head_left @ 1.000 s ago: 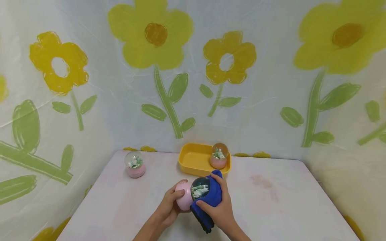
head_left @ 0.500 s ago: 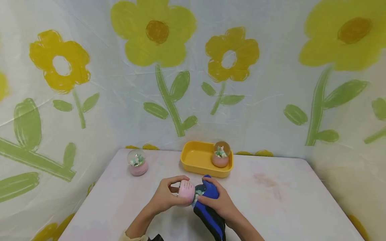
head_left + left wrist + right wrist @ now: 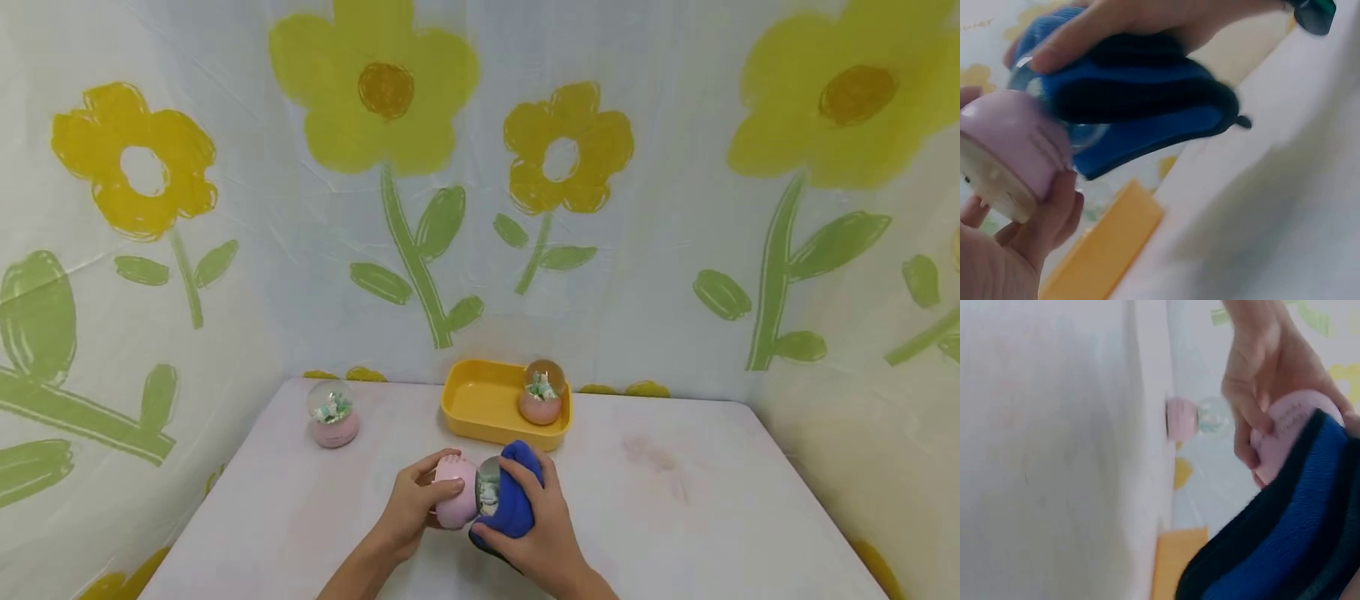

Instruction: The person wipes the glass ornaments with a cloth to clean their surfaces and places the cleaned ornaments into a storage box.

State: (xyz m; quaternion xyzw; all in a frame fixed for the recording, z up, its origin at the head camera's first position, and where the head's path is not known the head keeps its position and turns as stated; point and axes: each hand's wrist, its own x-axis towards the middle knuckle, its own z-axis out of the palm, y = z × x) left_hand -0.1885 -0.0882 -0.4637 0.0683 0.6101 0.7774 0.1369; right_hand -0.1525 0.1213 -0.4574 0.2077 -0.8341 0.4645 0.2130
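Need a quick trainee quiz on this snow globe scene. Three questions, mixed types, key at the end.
1. True or false: the left hand grips the pink, rounded base of the clear-domed snow globe held over the table.
2. Short answer: what does the right hand hold against that globe's dome?
3. Multiple choice: how many snow globes are inside the yellow rectangular tray?
A) none
B) one
C) two

Key:
1. True.
2. A blue cloth with dark edging.
3. B, one pink-based globe, at the tray's right end in the head view.
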